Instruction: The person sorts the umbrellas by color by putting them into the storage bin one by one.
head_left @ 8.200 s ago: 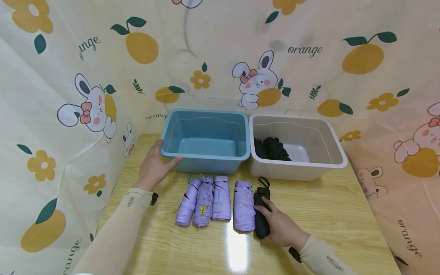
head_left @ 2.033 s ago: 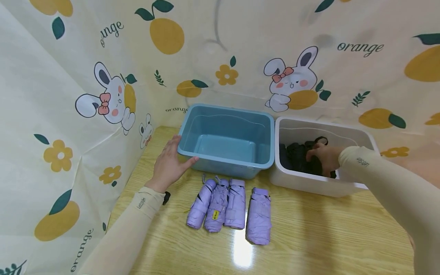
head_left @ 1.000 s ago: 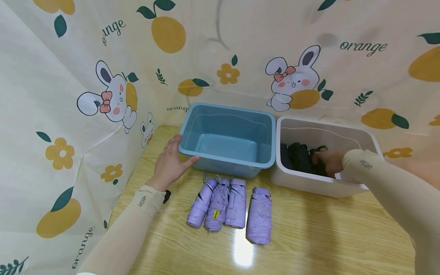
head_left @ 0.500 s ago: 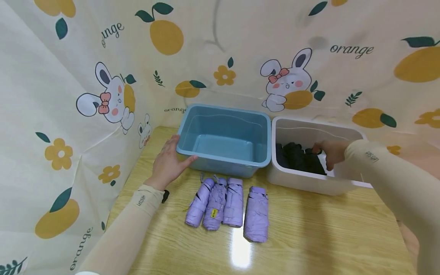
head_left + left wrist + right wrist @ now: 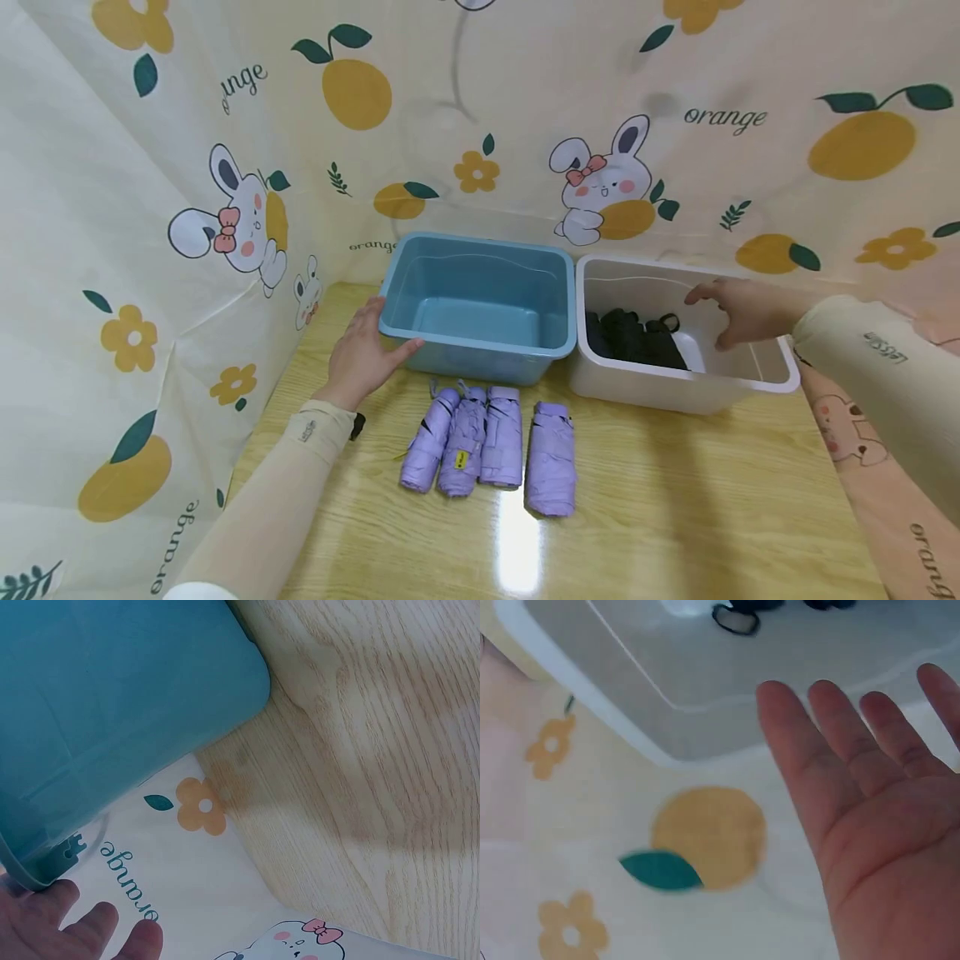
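My left hand [image 5: 362, 354] rests at the left front corner of a blue plastic bin [image 5: 480, 360], fingers spread. In the left wrist view, fingertips [image 5: 97, 926] lie right at the bin's rim. Over the right part of an off-white bin [image 5: 645, 387] my right hand [image 5: 753, 312] hovers with nothing in it; the right wrist view shows its palm and extended fingers [image 5: 787, 724]. Inside that bin, black folded umbrellas [image 5: 630, 340] lie side by side at the left, one with a wrist loop [image 5: 669, 322] showing. The blue bin holds nothing.
Several purple folded umbrellas lie in a row before the bins: a leftmost purple umbrella [image 5: 430, 439], others beside it, and a thicker purple umbrella [image 5: 551, 460] slightly apart at right. Beneath is a wooden table [image 5: 637, 517]; a printed cloth [image 5: 450, 108] hangs behind.
The black umbrella beside the purple ones was gripped by my right hand, carried into the off-white bin and let go. My right hand has since risen and moved right. Left hand stays.
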The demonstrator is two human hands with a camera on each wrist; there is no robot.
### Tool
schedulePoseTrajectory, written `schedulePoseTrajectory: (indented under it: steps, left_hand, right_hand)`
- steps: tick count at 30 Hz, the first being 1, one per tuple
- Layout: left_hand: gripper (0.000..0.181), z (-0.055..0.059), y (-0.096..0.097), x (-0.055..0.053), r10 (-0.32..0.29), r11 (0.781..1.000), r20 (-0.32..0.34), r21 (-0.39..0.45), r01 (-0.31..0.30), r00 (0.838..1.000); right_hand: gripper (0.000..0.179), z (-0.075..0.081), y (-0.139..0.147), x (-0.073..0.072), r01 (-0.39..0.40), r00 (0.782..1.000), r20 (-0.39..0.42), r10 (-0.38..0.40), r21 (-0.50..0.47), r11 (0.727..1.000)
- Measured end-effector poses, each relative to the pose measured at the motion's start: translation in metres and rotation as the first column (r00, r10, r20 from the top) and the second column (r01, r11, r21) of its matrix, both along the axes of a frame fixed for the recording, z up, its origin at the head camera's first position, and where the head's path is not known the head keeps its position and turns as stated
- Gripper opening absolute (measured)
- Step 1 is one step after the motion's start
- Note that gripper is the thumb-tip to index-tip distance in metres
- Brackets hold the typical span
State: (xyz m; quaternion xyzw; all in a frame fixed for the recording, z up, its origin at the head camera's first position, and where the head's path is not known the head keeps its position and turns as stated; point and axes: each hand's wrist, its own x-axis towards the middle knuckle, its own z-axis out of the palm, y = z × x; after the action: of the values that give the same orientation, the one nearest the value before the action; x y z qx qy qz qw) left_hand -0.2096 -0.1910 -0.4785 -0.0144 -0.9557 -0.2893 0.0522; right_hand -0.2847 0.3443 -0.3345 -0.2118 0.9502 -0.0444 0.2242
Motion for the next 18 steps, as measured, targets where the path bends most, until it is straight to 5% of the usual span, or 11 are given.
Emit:
schedulePoseTrajectory:
  steps: [5,9,18]
  left_hand:
    - [0.105,-0.001,0.000,0.000,0.000,1.000,0.007,0.000,0.000,1.000]
    - [0.106,-0.001,0.000,0.001,0.004,1.000,0.010,0.001,-0.004,1.000]
    - [0.104,-0.001,0.001,0.003,-0.005,1.000,-0.017,-0.003,0.005,1.000]
  right_hand:
    - [0.079,0.030,-0.016,0.030,-0.017,0.997,-0.074,0.015,-0.021,1.000]
    - [0.078,0.039,-0.031,0.061,-0.096,0.986,-0.144,0.089,-0.048,0.994]
    - [0.079,0.008,-0.056,0.138,-0.250,0.964,-0.122,0.237,-0.106,0.962]
